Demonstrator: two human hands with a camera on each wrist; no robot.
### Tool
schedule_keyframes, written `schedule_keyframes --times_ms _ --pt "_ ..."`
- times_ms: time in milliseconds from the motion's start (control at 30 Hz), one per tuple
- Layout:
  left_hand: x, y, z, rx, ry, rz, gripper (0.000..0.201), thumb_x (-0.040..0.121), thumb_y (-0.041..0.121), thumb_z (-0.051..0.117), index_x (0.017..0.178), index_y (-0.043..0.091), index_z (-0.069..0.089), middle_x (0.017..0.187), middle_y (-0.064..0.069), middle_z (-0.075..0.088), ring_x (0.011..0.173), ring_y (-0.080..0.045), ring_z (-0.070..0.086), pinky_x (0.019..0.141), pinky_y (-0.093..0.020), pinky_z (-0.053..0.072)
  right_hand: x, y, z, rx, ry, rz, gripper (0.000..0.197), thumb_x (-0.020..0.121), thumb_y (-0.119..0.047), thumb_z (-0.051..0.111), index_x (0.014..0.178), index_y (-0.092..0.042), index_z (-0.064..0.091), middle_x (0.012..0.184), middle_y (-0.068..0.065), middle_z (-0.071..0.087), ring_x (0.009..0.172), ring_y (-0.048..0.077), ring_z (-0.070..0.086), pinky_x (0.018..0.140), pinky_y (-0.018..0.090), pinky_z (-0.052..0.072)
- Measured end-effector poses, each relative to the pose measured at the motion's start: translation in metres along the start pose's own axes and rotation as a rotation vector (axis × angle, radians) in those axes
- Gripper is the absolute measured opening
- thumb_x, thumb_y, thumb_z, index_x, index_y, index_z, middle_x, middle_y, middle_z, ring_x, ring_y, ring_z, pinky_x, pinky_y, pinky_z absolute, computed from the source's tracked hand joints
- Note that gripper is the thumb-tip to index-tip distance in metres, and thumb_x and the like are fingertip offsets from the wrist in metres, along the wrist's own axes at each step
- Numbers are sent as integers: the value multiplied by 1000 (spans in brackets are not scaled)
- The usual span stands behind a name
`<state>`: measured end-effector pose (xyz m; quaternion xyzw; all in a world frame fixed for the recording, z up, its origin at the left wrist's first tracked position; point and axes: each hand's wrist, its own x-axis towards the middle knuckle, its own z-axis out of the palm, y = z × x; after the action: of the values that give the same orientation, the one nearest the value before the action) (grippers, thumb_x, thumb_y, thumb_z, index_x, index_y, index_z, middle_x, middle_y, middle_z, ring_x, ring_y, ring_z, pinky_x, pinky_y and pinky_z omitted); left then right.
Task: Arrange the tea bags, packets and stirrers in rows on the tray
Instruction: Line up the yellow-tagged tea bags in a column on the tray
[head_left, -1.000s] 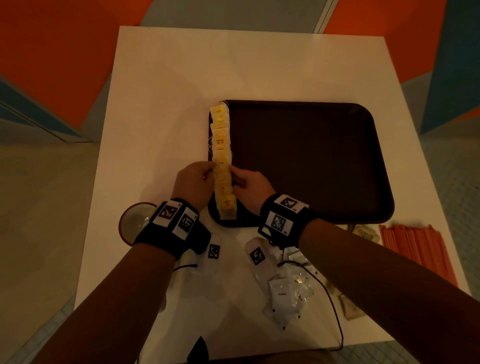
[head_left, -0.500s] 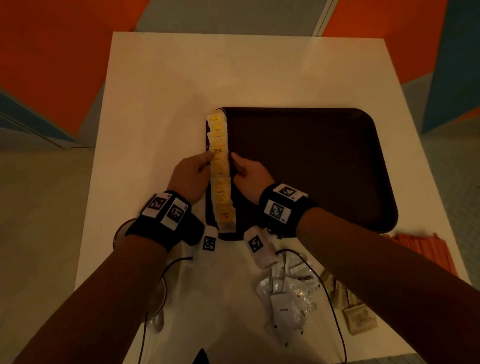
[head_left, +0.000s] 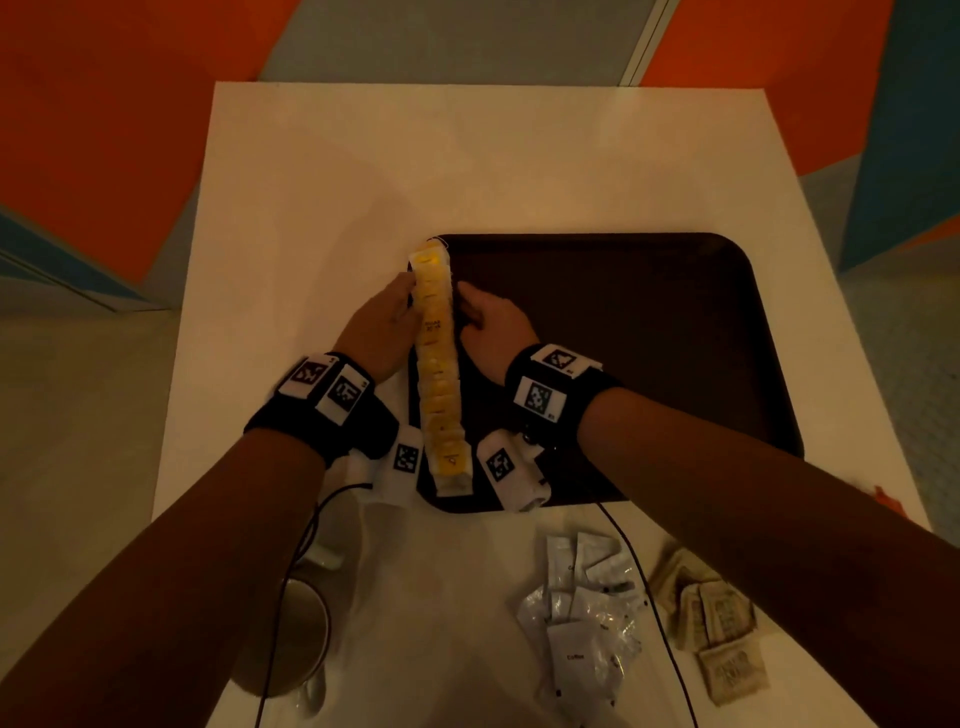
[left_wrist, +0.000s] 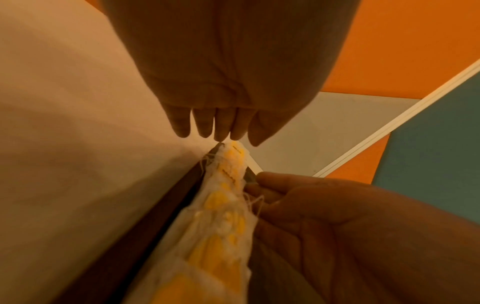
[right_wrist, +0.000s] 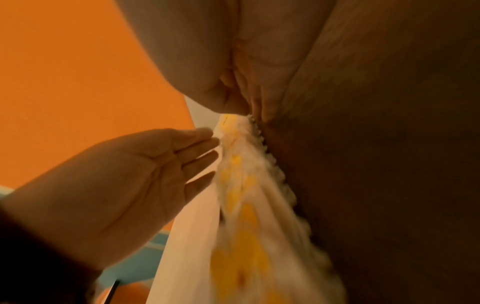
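Observation:
A long row of yellow tea bags (head_left: 439, 374) lies along the left edge of the dark brown tray (head_left: 649, 364), overlapping one another. My left hand (head_left: 402, 304) presses its straight fingers against the row's left side near the far end. My right hand (head_left: 467, 306) touches the right side opposite it. In the left wrist view my left hand (left_wrist: 215, 131) reaches the far tip of the tea bags (left_wrist: 223, 216). The right wrist view shows the left hand (right_wrist: 205, 156) flat against the tea bags (right_wrist: 241, 195). Neither hand grips anything.
On the white table (head_left: 467, 171) near me lie a heap of white packets (head_left: 587, 618) and several brown packets (head_left: 711, 623). A mug (head_left: 296, 634) stands at the near left. An orange stirrer end (head_left: 885, 501) shows by my right forearm. Thin cables trail from both wrists.
Both hands have slid along the tea bag row, away from me, from its near half toward its far end. The row looks straighter.

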<state>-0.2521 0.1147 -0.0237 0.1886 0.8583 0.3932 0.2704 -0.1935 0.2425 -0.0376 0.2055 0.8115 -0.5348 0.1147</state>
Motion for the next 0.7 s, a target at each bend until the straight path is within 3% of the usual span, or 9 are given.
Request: schedule_keyframes --times_ms 67,133,233,267,333,400,533,700 --pt "8 -1 -3 -1 -18 3 44 99 17 34 143 14 28 149 -8 33 135 -21 34 93 -14 25 12 -4 -3 -18 -4 47 61 90 -7 46 145 -12 21 151 11 30 138 25 31 114 36 29" --pt "15 -3 -3 3 -27 -3 45 100 20 34 144 13 26 151 -8 28 138 -22 29 100 -15 22 21 -6 -3 -29 -20 34 61 91 -12 47 146 -14 21 149 10 33 135 24 36 110 33 34" --pt "22 -7 -3 3 -20 -18 46 99 19 34 144 11 25 152 -10 26 140 -22 26 106 -17 18 27 -5 2 -22 -17 -16 44 91 -17 50 134 -16 44 124 10 59 106 21 57 81 25 46" --pt "24 -8 -3 1 -22 -25 47 99 19 34 144 10 23 153 -10 23 141 -22 23 111 -21 17 29 -4 4 -20 -5 -19 41 90 -17 49 132 -16 47 119 10 61 103 21 58 78 25 47" --pt "28 -12 -2 33 -41 -43 49 100 19 33 146 10 19 155 -10 17 144 -22 15 118 -30 13 33 -1 4 -28 37 15 50 90 -15 47 140 -18 37 134 10 52 120 25 51 93 30 46" --pt "32 -14 -3 101 -63 -56 49 100 19 30 147 10 15 156 -9 11 145 -21 9 118 -30 9 36 -1 2 -36 60 68 60 91 -13 46 146 -17 22 150 9 32 135 24 35 107 28 34" --pt "39 -10 -3 166 -82 -66 49 101 21 27 147 12 12 156 -11 7 146 -23 5 118 -30 8 44 -9 0 -14 14 52 66 91 -14 50 147 -17 15 153 8 26 137 23 32 99 18 30" --pt "28 -1 -6 218 -106 -58 54 100 24 30 147 13 7 157 -8 -1 146 -23 1 116 -30 8 33 -21 -10 -17 35 68 63 92 -15 48 147 -15 17 153 10 25 139 24 28 111 30 30"
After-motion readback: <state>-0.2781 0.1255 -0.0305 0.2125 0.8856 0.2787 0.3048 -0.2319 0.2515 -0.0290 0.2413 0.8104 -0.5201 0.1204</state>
